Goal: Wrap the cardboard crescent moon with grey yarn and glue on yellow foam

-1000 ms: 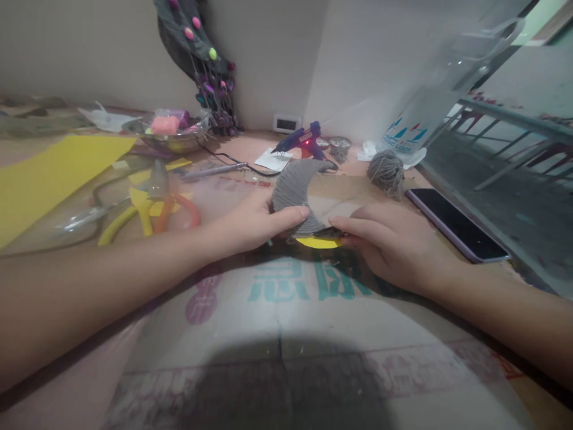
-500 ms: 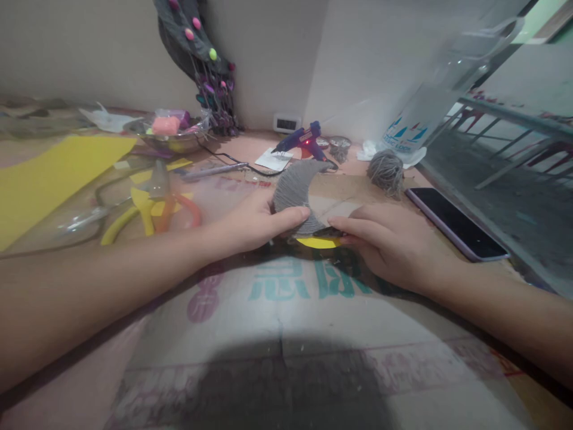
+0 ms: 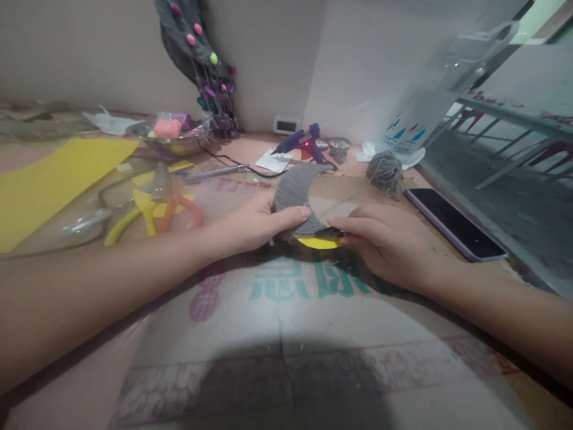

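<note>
A crescent moon wrapped in grey yarn (image 3: 295, 190) is held above the cardboard, its hollow side facing right. My left hand (image 3: 268, 222) grips the lower left of the crescent, thumb flat on the yarn and the other fingers hidden behind. With thumb and finger my right hand (image 3: 373, 236) pinches the crescent's lower right tip. Beneath the crescent a strip of yellow paper (image 3: 319, 243) shows; whether it is fixed to it I cannot tell. A ball of grey yarn (image 3: 385, 173) lies beyond my right hand.
A blue glue gun (image 3: 298, 141) with a red light stands at the back. To the right lies a phone (image 3: 456, 224), with a clear bottle (image 3: 409, 116) behind it. Pliers (image 3: 156, 209), scissors and yellow sheets (image 3: 58, 179) lie left; a decorated grey crescent (image 3: 181, 42) hangs behind.
Both hands keep the same hold on the crescent. The view has shifted very slightly; nothing else visibly differs.
</note>
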Available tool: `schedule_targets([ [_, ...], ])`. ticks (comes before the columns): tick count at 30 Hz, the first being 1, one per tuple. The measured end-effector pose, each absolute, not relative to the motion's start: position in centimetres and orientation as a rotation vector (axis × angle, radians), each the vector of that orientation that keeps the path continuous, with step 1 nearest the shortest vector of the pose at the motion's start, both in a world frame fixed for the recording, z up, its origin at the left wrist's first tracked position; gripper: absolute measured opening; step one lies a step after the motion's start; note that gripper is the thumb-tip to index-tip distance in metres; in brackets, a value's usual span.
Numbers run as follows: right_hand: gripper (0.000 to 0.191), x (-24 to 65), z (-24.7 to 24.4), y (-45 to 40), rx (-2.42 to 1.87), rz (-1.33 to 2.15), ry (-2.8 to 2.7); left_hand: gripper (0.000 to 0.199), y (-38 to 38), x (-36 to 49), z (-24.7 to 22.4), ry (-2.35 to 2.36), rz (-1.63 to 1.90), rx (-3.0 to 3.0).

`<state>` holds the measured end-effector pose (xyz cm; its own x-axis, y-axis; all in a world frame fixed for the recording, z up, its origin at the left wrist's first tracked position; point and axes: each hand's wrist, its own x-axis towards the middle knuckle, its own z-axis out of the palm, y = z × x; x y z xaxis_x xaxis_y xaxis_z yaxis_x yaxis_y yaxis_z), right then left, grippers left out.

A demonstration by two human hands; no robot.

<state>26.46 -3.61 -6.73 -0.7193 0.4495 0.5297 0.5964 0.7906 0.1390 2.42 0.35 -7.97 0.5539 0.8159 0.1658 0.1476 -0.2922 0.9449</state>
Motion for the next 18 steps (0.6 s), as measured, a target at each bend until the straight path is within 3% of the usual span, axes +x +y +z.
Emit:
schedule_targets([
  [9, 0.026, 26.56, -6.76, -3.52, -0.790, -0.280, -2.509, 0.025, 0.35, 2.34, -8.02, 0.793, 0.801, 1.785],
  [18, 0.025, 26.57, -6.25, -3.81, -0.727, -0.514, -2.505, 0.026, 0.34, 2.33, -8.22, 0.799, 0.772, 1.751],
])
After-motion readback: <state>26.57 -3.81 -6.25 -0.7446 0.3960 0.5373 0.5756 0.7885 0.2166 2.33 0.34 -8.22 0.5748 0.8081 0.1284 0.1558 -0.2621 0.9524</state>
